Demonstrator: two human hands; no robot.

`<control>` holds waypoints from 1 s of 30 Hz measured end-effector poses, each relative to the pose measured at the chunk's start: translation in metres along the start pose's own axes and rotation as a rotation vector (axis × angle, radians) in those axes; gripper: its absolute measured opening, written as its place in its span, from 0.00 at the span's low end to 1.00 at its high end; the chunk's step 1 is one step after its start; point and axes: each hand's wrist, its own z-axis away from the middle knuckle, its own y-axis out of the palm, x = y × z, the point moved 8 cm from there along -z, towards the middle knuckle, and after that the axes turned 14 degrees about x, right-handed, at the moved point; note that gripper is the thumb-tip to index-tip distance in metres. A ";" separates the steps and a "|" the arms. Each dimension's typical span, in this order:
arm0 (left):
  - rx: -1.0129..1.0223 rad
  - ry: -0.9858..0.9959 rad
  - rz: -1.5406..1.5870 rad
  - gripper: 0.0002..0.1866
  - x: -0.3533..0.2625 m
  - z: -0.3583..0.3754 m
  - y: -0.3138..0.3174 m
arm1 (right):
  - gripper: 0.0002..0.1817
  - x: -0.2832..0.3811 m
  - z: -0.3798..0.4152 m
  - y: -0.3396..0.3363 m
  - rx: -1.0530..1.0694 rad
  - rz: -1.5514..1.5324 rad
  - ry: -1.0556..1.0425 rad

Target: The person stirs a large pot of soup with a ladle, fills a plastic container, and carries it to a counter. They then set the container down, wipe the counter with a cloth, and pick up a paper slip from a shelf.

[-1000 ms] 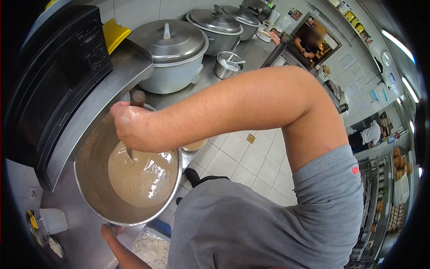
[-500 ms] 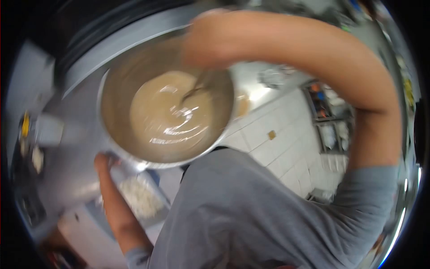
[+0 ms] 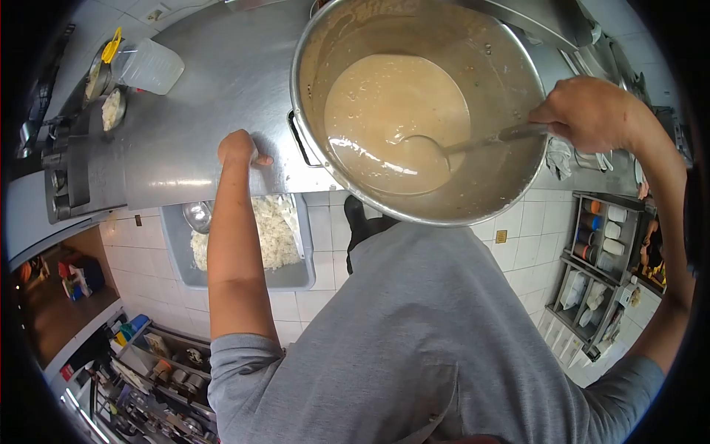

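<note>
On one steel counter (image 3: 185, 140), the right hand (image 3: 588, 112) grips one ladle (image 3: 473, 142) in one pot (image 3: 510, 89); the left hand (image 3: 238, 148) rests empty, fingers curled.

Shiny metal pot (image 3: 518, 159) (glossy batter (image 3: 392, 111))

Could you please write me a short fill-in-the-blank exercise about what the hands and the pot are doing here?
1. The right hand grips the handle of a ____ dipped in the batter.
2. The left hand rests on the steel ____ beside the pot.
3. Under the counter edge, a grey tub holds white ____.

Missing words: ladle; counter; rice
</note>
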 end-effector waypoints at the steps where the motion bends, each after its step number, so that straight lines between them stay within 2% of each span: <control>1: 0.000 0.003 -0.002 0.45 -0.001 0.000 -0.001 | 0.20 0.003 0.000 0.005 0.001 -0.060 -0.024; 5: -0.033 0.014 -0.039 0.45 -0.004 0.003 -0.002 | 0.18 0.019 0.000 0.016 0.031 -0.145 -0.063; 7: -0.016 0.036 -0.013 0.41 -0.005 0.006 -0.002 | 0.17 0.025 -0.003 0.026 0.092 -0.209 -0.027; 9: -0.079 0.002 0.055 0.35 0.012 -0.064 0.021 | 0.14 0.032 0.004 0.028 0.044 -0.256 -0.039; 10: -0.107 -0.007 0.058 0.30 0.014 -0.059 0.020 | 0.11 0.036 0.000 0.025 0.014 -0.318 -0.045; 13: 0.010 -0.017 -0.006 0.39 -0.001 0.006 -0.003 | 0.12 0.043 -0.002 0.025 0.009 -0.359 -0.040; 16: -0.028 0.049 -0.037 0.44 -0.002 -0.004 0.003 | 0.13 0.048 -0.008 0.019 0.064 -0.391 -0.031; 18: -0.027 0.042 -0.021 0.45 -0.005 0.003 0.001 | 0.15 0.050 -0.018 0.021 0.102 -0.416 -0.072; 21: -0.025 0.009 0.012 0.45 -0.002 0.009 -0.001 | 0.14 0.054 -0.032 0.019 0.100 -0.486 -0.120; 30: 0.011 0.009 0.019 0.45 0.003 -0.006 0.004 | 0.17 0.051 -0.033 0.007 0.018 -0.635 -0.121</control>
